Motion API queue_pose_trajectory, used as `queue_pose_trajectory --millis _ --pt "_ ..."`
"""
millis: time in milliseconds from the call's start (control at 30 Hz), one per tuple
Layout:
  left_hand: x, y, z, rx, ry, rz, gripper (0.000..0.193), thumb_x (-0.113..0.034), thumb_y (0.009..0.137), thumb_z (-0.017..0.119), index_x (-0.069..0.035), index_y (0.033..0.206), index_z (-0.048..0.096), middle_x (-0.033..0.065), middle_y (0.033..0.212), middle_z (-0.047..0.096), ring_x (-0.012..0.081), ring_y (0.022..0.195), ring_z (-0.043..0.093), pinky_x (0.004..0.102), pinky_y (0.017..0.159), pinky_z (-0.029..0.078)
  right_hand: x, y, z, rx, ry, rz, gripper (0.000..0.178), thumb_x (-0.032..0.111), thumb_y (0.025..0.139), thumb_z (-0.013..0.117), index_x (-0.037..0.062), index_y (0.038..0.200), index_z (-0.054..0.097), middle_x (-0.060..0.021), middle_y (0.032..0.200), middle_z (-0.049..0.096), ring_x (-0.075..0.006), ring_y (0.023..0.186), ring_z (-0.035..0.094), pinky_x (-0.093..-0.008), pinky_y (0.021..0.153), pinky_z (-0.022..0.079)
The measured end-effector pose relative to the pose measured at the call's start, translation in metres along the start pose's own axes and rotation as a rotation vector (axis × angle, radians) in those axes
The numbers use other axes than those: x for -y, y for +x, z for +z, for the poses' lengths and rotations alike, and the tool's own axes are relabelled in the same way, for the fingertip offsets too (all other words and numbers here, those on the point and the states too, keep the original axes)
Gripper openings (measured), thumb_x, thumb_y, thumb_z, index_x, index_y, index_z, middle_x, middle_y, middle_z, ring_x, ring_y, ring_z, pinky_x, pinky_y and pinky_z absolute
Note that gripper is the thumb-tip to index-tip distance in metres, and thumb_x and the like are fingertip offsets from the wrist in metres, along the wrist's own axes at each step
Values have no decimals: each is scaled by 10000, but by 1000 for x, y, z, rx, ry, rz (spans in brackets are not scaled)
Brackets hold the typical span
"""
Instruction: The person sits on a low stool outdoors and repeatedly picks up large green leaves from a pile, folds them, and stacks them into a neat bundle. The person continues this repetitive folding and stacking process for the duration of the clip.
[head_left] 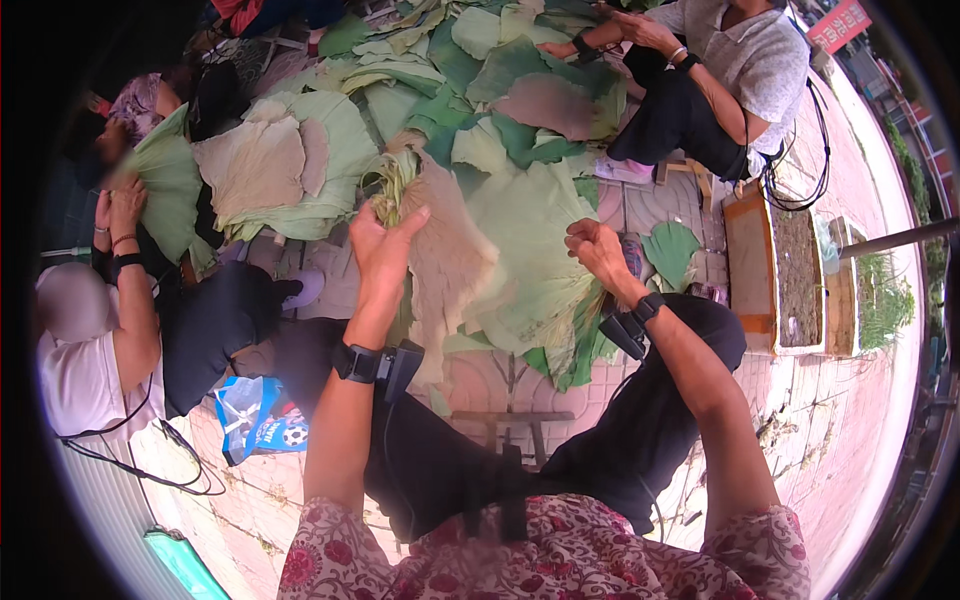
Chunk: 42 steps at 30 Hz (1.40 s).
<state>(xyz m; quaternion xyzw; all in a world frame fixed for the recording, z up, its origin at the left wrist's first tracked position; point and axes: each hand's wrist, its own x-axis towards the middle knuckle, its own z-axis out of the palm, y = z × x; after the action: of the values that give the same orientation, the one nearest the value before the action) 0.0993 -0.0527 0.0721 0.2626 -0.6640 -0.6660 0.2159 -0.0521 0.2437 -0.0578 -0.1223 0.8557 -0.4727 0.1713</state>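
My left hand (382, 250) is closed around the gathered, pale stem ends of a bunch of lotus leaves (442, 255). Its thumb points up, and a brownish leaf side hangs down to the right of the wrist. Over to the right, my right hand (600, 254) has its fingers curled together in the air. Whatever it may pinch is too small to make out. Between my hands spreads a large pale green lotus leaf (525, 235), its folded lower edge near my right knee.
Several lotus leaves (490, 75) lie heaped ahead. Co-workers sit at left and right; the left one holds a green leaf (168, 190). A blue bag (258, 415) lies by my left leg. Planter boxes (775, 265) stand at right. A low wooden stool (690, 172) is under the right co-worker.
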Motion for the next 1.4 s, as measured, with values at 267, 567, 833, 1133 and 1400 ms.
queue_pose_trajectory --millis 267,567,833,1133,1400 --pt "-25 -14 -9 -68 -56 -7 345 -21 791 797 30 1100 653 41 1001 686 111 886 603 273 823 483 -221 32 -46 200 -593 -994 161 152 819 657 43 935 679 -62 737 608 -244 729 623 -342 644 506" --pt "-28 -29 -19 -48 -73 -93 348 -5 832 766 20 1151 631 48 1064 686 111 936 620 274 859 486 -265 19 11 368 -712 -180 189 161 961 532 44 882 657 -61 738 642 -237 687 666 -375 610 556" --pt "-31 -13 8 35 -170 -184 338 3 833 766 11 1144 632 47 1063 696 107 945 636 271 882 498 -254 29 9 -221 87 590 327 253 894 642 59 1158 625 -120 853 658 -246 743 641 -397 664 516" --pt "-27 -11 4 38 -196 -73 398 -16 807 796 20 1162 619 45 1045 691 104 930 623 267 861 500 -145 91 28 -296 759 725 326 243 788 844 51 1010 701 -49 765 641 -180 576 580 -339 492 440" --pt "-34 -17 -21 -47 -334 -1 395 -25 809 784 32 1167 626 64 1057 694 131 941 635 289 862 503 99 74 -20 10 374 -58 190 107 799 750 17 962 712 -34 847 698 -145 678 645 -302 597 507"
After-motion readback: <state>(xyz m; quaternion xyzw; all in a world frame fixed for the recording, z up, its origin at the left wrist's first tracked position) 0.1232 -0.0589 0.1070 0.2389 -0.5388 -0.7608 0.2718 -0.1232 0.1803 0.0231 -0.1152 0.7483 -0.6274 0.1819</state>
